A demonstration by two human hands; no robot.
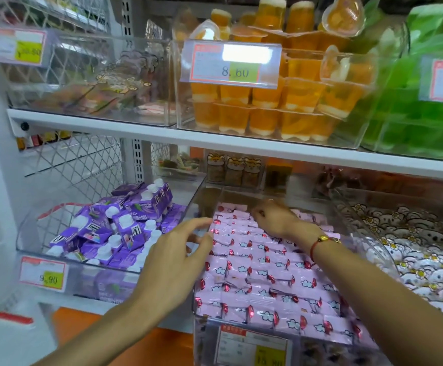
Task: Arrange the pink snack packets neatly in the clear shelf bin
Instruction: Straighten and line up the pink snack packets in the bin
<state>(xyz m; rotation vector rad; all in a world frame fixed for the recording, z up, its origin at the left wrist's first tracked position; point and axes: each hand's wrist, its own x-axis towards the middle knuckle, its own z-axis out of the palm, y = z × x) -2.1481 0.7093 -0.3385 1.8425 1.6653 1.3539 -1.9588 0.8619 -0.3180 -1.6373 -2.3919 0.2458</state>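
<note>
Pink snack packets (262,276) with white cloud prints and red ends fill the clear shelf bin (207,336) on the lower shelf, lying in rough rows. My left hand (178,257) hovers at the bin's left wall with fingers spread and relaxed, fingertips close to the packets at the left side. My right hand (275,217) reaches deep into the back of the bin, knuckles up and fingers curled down among the rear packets; whether it grips one is hidden. A red cord bracelet circles that wrist.
Left of the bin stands a clear bin of purple drink cartons (120,228); to the right, a bin of white animal-print packets (415,249). The shelf board (215,143) above carries orange jelly cups (273,101) and green packs (426,96). Price tags hang on the bin fronts.
</note>
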